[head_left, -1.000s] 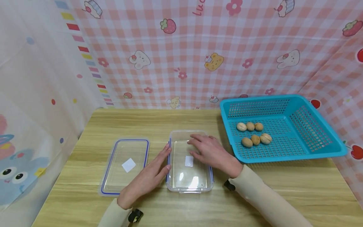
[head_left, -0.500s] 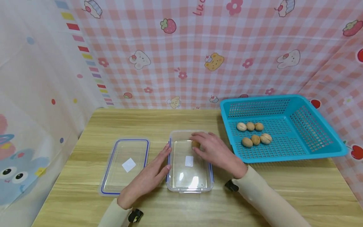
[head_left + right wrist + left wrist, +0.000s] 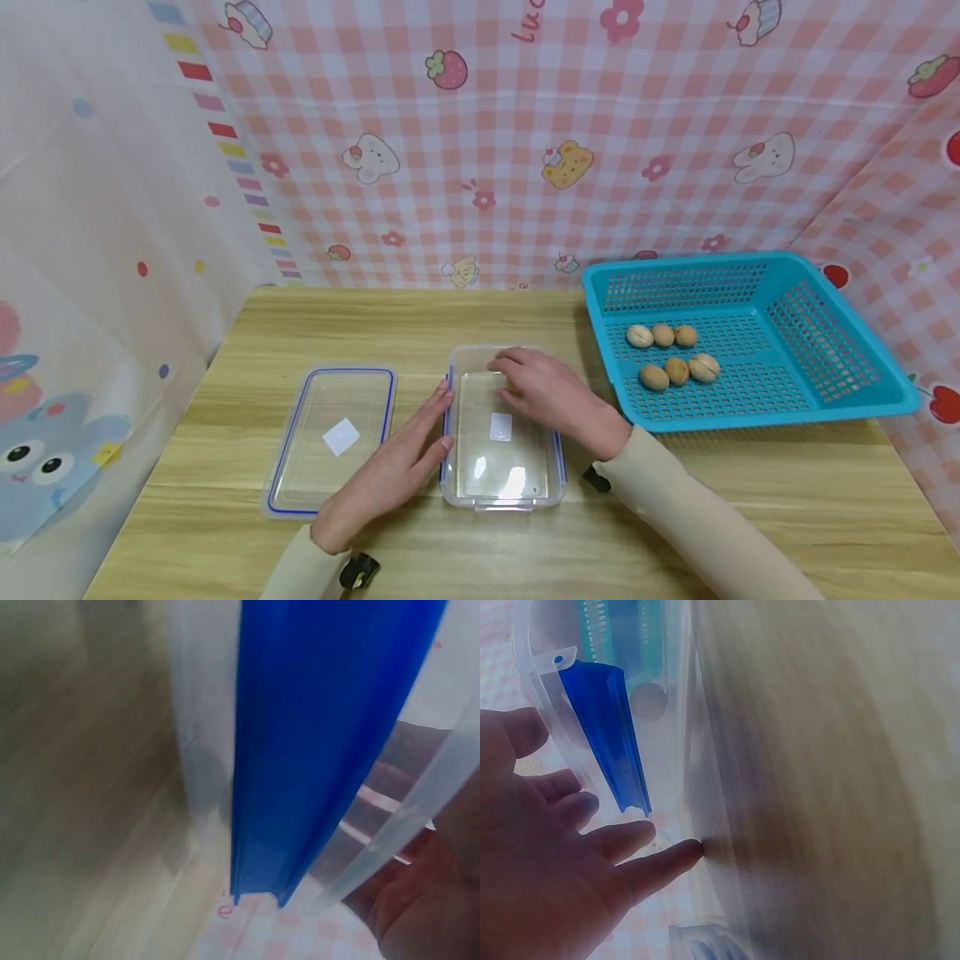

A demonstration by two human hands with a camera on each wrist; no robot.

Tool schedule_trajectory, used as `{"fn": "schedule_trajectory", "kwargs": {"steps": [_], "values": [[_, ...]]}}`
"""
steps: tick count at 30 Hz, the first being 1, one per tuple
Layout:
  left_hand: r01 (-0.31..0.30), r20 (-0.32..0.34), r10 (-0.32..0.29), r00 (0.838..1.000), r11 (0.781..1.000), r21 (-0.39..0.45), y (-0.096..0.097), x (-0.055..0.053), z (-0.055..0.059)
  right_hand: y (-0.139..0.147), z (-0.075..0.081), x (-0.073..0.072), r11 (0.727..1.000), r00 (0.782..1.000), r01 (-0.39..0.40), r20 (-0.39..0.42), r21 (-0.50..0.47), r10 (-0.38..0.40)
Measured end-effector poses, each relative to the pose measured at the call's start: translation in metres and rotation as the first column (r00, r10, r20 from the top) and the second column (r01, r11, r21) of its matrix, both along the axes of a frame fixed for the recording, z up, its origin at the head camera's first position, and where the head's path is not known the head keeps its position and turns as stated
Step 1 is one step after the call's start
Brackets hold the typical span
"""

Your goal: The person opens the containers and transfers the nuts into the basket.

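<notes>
A clear plastic food container (image 3: 480, 467) with blue side latches stands without its lid in the middle of the table. My left hand (image 3: 390, 462) rests its extended fingers against the container's left side, next to the blue latch (image 3: 604, 727). Over the container's far right part is my right hand (image 3: 551, 396), its fingers loosely bent inside the rim. A walnut (image 3: 649, 701) lies low inside, seen through the wall in the left wrist view; the head view mostly hides it under the right hand. In the right wrist view the right fingers (image 3: 405, 772) appear above it, apart.
The container's clear lid (image 3: 300, 467) with a blue seal lies flat to the left. A turquoise basket (image 3: 825, 412) stands at the right, with several walnuts (image 3: 677, 372) in two rows. Patterned cloth (image 3: 480, 125) hangs behind and beside the wooden table.
My right hand shifted slightly right, showing a walnut beneath it, then came back left and now mostly covers that walnut from above. The left hand stays still.
</notes>
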State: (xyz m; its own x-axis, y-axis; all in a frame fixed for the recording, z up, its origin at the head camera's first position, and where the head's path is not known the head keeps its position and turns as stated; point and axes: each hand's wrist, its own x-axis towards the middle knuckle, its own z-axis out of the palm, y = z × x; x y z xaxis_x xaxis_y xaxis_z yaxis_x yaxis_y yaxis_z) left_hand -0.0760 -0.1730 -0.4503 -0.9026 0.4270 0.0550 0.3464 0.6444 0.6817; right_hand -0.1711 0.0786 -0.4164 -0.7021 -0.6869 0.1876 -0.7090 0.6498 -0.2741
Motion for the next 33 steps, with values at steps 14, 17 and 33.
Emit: {"fn": "schedule_trajectory", "kwargs": {"steps": [14, 17, 33], "values": [[0.003, 0.012, -0.003, 1.000, 1.000, -0.004, 0.000, -0.001, -0.001, -0.013, -0.004, -0.002, 0.999, 0.978, -0.023, 0.208, 0.033, 0.015], [-0.002, 0.016, 0.002, 1.000, 1.000, -0.010, 0.000, -0.001, -0.001, -0.012, -0.005, -0.004, 1.000, 0.966, -0.018, 0.258, 0.010, 0.015], [-0.002, 0.024, 0.002, 1.000, 1.000, -0.003, -0.001, 0.000, -0.001, -0.013, 0.000, -0.012, 0.997, 0.880, -0.046, 0.469, -0.069, 0.073]]}}
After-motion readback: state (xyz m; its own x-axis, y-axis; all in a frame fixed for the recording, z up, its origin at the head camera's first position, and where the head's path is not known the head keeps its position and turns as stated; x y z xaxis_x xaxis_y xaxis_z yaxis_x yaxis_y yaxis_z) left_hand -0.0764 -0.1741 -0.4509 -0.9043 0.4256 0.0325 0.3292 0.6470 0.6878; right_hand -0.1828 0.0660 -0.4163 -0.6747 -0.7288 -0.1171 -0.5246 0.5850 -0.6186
